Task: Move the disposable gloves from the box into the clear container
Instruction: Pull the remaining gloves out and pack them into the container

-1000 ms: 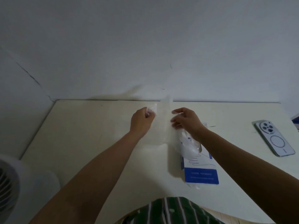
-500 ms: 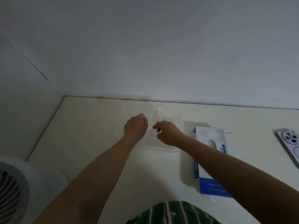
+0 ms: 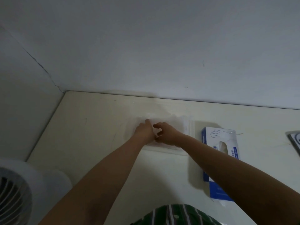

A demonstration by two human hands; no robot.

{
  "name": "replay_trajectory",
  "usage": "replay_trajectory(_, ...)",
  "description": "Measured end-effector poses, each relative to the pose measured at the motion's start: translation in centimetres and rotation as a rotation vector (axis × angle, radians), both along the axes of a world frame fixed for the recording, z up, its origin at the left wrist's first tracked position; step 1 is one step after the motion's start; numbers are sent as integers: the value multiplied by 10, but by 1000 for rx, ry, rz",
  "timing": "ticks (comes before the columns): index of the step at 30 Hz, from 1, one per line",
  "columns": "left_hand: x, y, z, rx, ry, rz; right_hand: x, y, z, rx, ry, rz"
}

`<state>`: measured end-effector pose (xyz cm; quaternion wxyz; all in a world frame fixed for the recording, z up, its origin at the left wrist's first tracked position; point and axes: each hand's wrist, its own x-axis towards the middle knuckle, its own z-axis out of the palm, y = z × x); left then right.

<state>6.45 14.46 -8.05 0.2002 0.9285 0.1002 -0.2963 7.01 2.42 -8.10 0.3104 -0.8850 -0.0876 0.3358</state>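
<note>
Settling a glove [image 3: 168,118] into the clear container [image 3: 190,129] just left of the box [image 3: 219,143], the person's left hand [image 3: 144,131] presses flat while the right hand [image 3: 168,134] apparently pinches its film; next, release and reach for the box.

The right forearm [image 3: 227,163] covers part of the box [image 3: 218,140], while picture edges cut off the phone [image 3: 294,138] and the fan [image 3: 14,190].

Left hand [image 3: 144,132] flat on gloves [image 3: 167,117] in clear container [image 3: 192,129]; right hand [image 3: 168,135] curled beside it; box [image 3: 217,137] just right.
</note>
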Motion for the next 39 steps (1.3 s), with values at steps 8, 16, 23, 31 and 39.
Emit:
replay_trajectory(8, 1, 11, -15, 74, 108, -51, 2, -17, -8, -294, 104, 85)
replay_trajectory(16, 2, 15, -10, 115, 49, -135, 0, -14, -17, -341, 36, 92)
replay_trajectory(23, 2, 5, 23, 121, -450, 15, -3, -34, 40, 83, -439, -74)
replay_trajectory(31, -9, -75, 62, -111, -701, -18, -17, -132, 54, 91, -560, -390)
replay_trajectory(39, -44, -163, 56, -374, -487, -366, -65, -199, 15, -337, -291, -352)
